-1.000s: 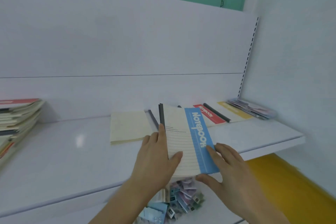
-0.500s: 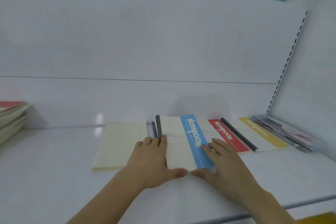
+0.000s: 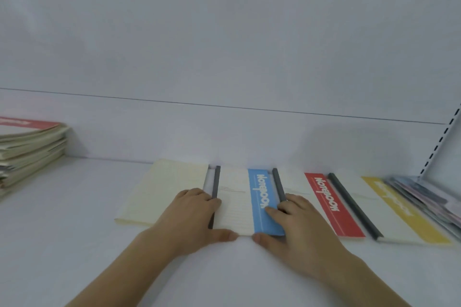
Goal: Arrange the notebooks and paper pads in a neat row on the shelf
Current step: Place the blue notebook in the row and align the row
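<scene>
White shelf (image 3: 74, 244), row building along the back wall.
Your left hand (image 3: 189, 217) and right hand (image 3: 296, 227) lie flat, fingers straight, pressing the blue notebook (image 3: 249, 202) between cream pad (image 3: 164, 192) and red notebook (image 3: 331, 204). Thin, light, likely slippery: steer it by the near edge and dark spine.

we see a white shelf (image 3: 74, 244) bearing a cream pad (image 3: 159, 192), overlapping blue (image 3: 262, 202), red (image 3: 331, 204) and yellow notebooks (image 3: 399, 212), and a stack (image 3: 27, 147) at left.
</scene>
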Demonstrator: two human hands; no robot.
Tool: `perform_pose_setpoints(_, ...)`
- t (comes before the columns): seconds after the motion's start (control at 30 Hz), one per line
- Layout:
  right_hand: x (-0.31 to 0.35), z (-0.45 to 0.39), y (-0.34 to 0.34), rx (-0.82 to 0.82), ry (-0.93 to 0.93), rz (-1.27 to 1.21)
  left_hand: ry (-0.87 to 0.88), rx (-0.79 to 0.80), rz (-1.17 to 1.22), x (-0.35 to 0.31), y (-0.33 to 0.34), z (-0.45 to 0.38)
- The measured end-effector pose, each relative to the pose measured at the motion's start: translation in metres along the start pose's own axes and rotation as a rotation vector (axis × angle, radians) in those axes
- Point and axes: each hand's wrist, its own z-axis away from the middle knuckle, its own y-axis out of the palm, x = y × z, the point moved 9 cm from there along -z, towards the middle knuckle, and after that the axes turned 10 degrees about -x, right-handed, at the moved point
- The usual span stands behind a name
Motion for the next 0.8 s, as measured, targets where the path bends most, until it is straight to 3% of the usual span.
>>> perform_pose_setpoints(0.53, -0.01, -0.015, 0.005, 0.141, 0.115, -0.216, -0.035, 0.037, 0.061, 0.004, -0.011, -0.005)
perform_pose_setpoints(0.8, -0.002, -0.012, -0.002, 0.065, 0.071, -0.149, -0.073, 0.011, 0.014, -0.004, -0.02, 0.001)
